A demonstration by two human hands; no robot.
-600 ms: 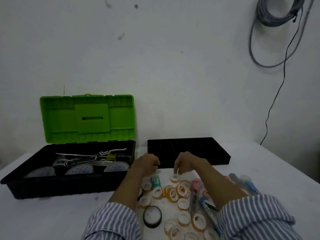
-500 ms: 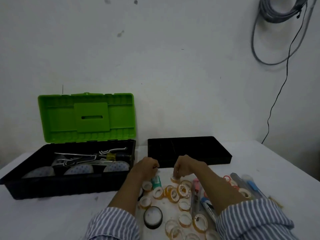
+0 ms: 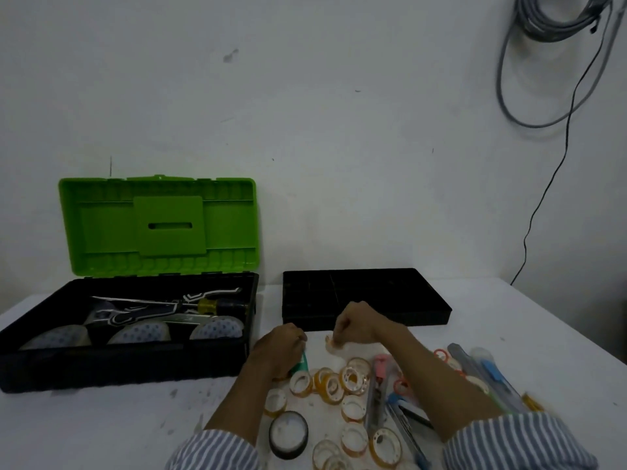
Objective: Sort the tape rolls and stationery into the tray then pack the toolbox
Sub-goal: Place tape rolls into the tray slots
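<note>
My right hand (image 3: 358, 322) pinches a small clear tape roll (image 3: 331, 346) just above the table, in front of the black divided tray (image 3: 424, 317). My left hand (image 3: 281, 347) is curled into a fist on the table, touching the top of a green tube (image 3: 302, 362). Several small yellowish tape rolls (image 3: 334, 386) lie scattered between my forearms, with a larger black tape roll (image 3: 288, 434) nearest me. Cutters and pens (image 3: 380, 385) lie by my right arm. The open toolbox (image 3: 118, 371) with its green lid (image 3: 159, 225) up stands at the left.
The toolbox holds a screwdriver, pliers and patterned rolls (image 3: 217, 329). More pens and a blue-capped marker (image 3: 492, 371) lie right of my right arm. A white wall rises behind the table, with coiled cable (image 3: 549, 25) hanging at upper right. The table edge runs along the right.
My right hand has closed on the small roll and raised it slightly off the table. The left hand has shifted a little toward the green tube. The view has tilted slightly.
</note>
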